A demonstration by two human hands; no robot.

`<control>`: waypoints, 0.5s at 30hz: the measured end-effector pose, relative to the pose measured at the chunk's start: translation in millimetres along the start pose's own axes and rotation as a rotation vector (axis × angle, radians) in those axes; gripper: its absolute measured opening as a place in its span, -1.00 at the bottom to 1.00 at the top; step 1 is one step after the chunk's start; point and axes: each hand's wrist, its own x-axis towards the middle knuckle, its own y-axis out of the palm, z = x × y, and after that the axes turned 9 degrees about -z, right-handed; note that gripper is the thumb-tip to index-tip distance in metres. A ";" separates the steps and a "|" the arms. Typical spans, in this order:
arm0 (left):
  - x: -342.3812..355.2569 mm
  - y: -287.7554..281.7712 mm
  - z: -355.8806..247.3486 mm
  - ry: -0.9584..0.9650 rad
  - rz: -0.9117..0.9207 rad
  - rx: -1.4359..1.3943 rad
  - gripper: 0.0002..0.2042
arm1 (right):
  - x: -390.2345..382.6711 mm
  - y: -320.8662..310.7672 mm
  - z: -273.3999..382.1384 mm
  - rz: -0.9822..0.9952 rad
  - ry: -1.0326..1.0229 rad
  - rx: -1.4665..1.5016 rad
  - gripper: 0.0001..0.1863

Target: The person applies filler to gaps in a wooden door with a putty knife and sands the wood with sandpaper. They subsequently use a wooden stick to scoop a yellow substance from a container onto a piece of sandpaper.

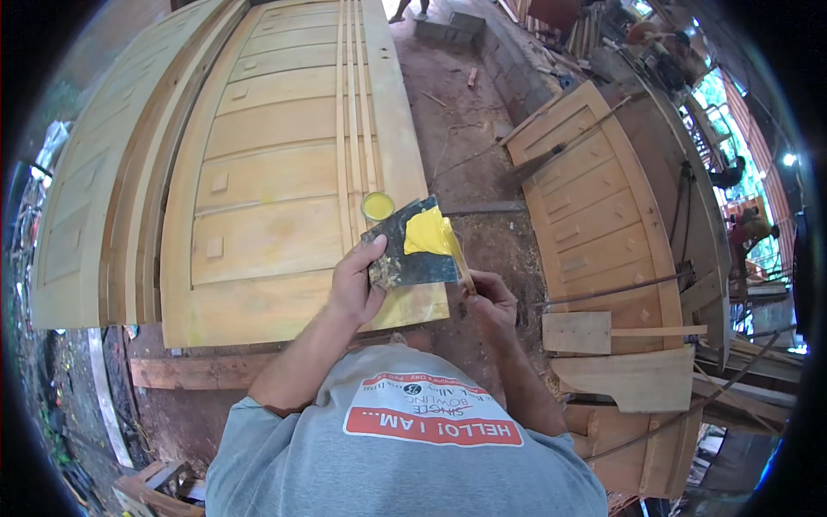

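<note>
My left hand [355, 280] is closed on a dark, flat, squarish plate [398, 270], with the thumb on its upper face. A thick dollop of yellow paste [427, 233] sits on that plate. Gripped in the fingers of my right hand [493, 302] is a thin light-brown stick [462, 264], slanting up along the plate's right edge beside the paste. Whether it has a blade at its tip I cannot tell. Just beyond the plate, a round open can [377, 206] with yellow contents stands on a pale wooden panelled door [267, 233].
Long thin wood strips [352, 103] lie along the door. Another panelled door [73, 198] is at the left, and a browner one [594, 207] leans at the right. Boards [624, 379] rest at the near right. Far off, a person's legs [408, 9] show near grey blocks [450, 28].
</note>
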 end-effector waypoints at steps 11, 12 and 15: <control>6.0 -2.9 -4.5 0.105 -0.026 0.097 -0.61 | -9.3 -14.6 -2.0 -0.055 -0.002 -0.124 -0.61; 5.8 -4.0 -5.3 0.117 -0.086 0.116 -0.62 | -9.0 -14.9 -1.5 -0.054 -0.011 -0.120 -0.61; 8.9 -10.1 -8.1 0.112 -0.072 0.144 -0.60 | -6.6 -19.3 0.2 -0.059 -0.012 -0.196 -0.61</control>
